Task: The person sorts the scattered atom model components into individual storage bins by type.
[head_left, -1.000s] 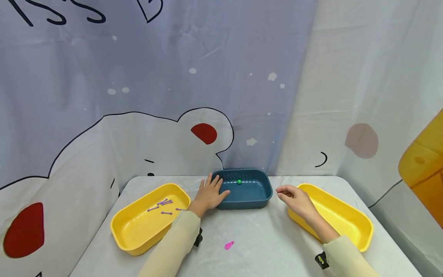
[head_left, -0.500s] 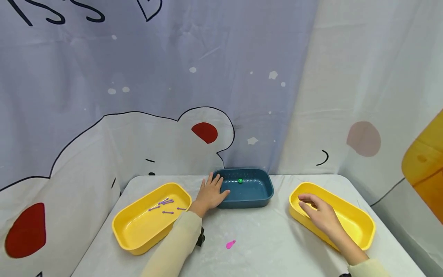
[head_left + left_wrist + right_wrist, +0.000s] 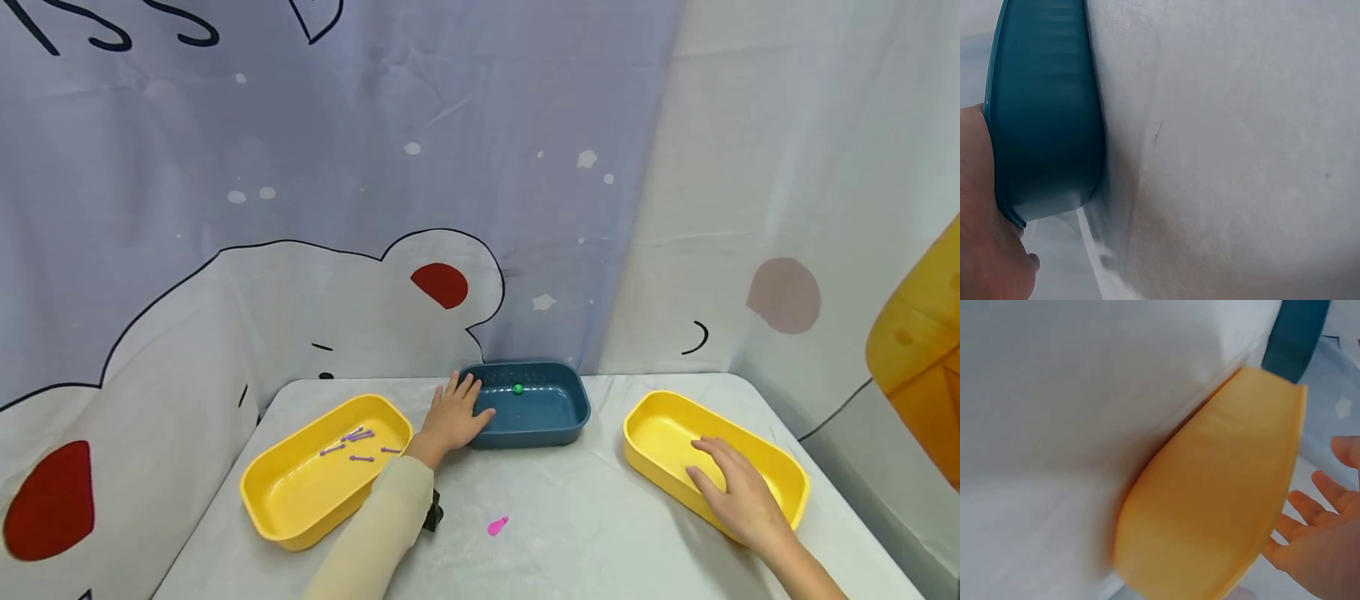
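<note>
My left hand (image 3: 450, 417) rests with spread fingers over the left end of a dark teal tub (image 3: 528, 437). A small green ball (image 3: 518, 389) lies in that tub. In the left wrist view, part of the same hand (image 3: 985, 231) shows against the rim of the teal tub (image 3: 1047, 119). Over the right yellow tub (image 3: 667, 475) hovers my right hand (image 3: 742, 500), fingers loosely bent and holding nothing. The right wrist view shows its fingers spread (image 3: 1325, 525) beside the rim of the yellow tub (image 3: 1210, 494).
Another yellow tub (image 3: 273, 508) stands at the left, with several small purple dumbbell-shaped sticks (image 3: 362, 458) inside. A small pink bulb-shaped piece (image 3: 497, 526) lies on the white-covered table (image 3: 570, 533) near the front. A printed curtain (image 3: 360, 167) hangs behind.
My right hand has moved right and toward me, from beside the teal tub to over the right yellow tub, its fingers opening out. The left hand has stayed on the teal tub.
</note>
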`<action>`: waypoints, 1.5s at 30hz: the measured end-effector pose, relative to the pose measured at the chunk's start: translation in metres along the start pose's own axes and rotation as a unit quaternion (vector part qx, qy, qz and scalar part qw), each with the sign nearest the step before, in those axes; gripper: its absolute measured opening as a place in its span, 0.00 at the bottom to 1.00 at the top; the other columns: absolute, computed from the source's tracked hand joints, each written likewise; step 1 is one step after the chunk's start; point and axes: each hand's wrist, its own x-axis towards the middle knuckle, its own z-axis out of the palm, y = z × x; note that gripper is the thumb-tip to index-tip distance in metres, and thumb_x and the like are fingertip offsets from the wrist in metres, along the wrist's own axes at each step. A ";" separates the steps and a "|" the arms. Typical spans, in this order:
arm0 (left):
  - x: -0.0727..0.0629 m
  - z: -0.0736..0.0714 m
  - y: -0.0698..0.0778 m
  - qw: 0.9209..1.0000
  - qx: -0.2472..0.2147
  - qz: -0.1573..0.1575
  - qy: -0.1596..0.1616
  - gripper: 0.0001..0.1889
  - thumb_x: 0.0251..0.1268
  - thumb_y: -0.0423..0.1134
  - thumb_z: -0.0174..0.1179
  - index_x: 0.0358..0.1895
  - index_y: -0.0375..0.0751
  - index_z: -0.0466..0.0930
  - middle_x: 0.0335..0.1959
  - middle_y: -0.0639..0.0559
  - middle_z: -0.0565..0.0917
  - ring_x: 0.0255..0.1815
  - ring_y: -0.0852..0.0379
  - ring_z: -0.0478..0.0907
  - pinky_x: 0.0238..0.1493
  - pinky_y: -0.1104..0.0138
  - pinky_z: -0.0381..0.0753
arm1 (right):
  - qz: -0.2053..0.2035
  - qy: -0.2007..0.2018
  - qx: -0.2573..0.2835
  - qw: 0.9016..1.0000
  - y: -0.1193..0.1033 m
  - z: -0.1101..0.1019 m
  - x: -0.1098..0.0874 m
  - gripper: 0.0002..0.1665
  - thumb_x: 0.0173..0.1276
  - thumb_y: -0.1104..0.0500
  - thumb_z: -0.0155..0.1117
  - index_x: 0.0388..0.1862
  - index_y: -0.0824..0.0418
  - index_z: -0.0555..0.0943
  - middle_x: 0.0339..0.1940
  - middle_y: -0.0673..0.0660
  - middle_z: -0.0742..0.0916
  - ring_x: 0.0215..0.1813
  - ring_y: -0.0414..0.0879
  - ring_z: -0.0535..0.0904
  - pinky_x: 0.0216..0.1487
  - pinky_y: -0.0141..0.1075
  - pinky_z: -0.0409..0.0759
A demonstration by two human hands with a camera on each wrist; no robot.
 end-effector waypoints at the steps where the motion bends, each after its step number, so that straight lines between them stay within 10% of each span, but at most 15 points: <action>1: 0.000 -0.001 0.000 1.000 -0.001 -0.001 0.000 0.38 0.78 0.63 0.45 0.81 0.45 0.55 0.83 0.48 0.53 0.85 0.45 0.38 0.81 0.44 0.41 | -0.007 0.004 -0.007 1.000 0.004 0.000 -0.001 0.27 0.75 0.54 0.63 0.65 0.69 0.75 0.68 0.76 0.74 0.70 0.75 0.65 0.65 0.70 0.62; 18: -0.004 -0.004 -0.002 0.999 0.043 0.005 0.005 0.40 0.77 0.69 0.36 0.82 0.49 0.52 0.84 0.49 0.48 0.85 0.46 0.37 0.81 0.45 0.38 | 0.032 0.009 -0.063 0.997 0.049 -0.009 -0.020 0.38 0.80 0.47 0.53 0.71 0.77 0.61 0.73 0.84 0.58 0.78 0.79 0.35 0.70 0.77 0.39; 45: -0.053 -0.013 0.028 0.983 0.068 0.171 0.013 0.38 0.77 0.64 0.44 0.81 0.45 0.55 0.83 0.48 0.52 0.84 0.46 0.46 0.80 0.43 0.47 | 0.096 -0.077 -0.104 0.987 0.066 -0.011 -0.025 0.46 0.83 0.38 0.35 0.70 0.82 0.59 0.71 0.88 0.50 0.74 0.84 0.27 0.68 0.77 0.41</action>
